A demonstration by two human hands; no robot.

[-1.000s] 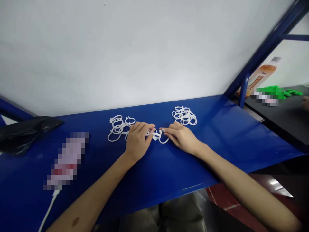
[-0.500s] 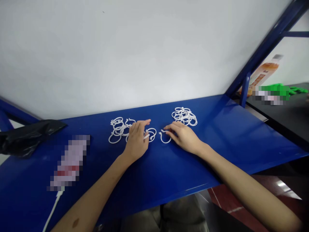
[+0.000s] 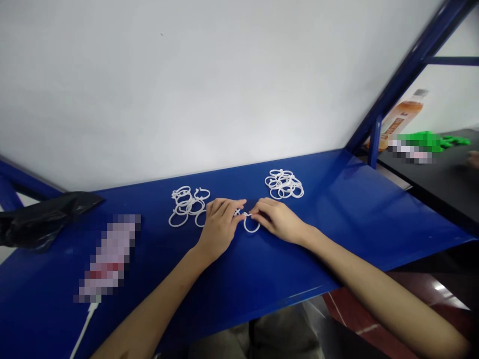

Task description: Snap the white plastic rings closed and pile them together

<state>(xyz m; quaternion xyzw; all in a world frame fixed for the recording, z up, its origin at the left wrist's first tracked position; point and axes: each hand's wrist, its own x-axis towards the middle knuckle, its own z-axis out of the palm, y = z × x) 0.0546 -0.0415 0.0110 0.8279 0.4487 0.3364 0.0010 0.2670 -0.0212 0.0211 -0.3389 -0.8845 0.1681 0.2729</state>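
In the head view, one white plastic snap ring (image 3: 252, 231) hangs between my two hands, its loop toward me and its ends at the top. My left hand (image 3: 220, 227) is closed, with thumb and fingers at the ring's left end. On the other side my right hand (image 3: 279, 219) pinches its right end. Whether the two ends are joined is too small to tell. A loose pile of similar white rings (image 3: 185, 205) lies left of my left hand, which partly covers it. Behind my right hand sits a second pile of rings (image 3: 284, 184).
The blue metal shelf (image 3: 247, 289) carries a black plastic bag (image 3: 48, 219) and a blurred flat item (image 3: 110, 257) with a white cable (image 3: 85, 326) at the left. Blue posts (image 3: 376, 142) rise at the right. Beyond stand a bottle (image 3: 402, 119) and green pieces (image 3: 428, 140).
My hands have come together. The right hand has brought its ring left to the left hand, whose thumb and fingers now meet it. The view has shifted slightly.
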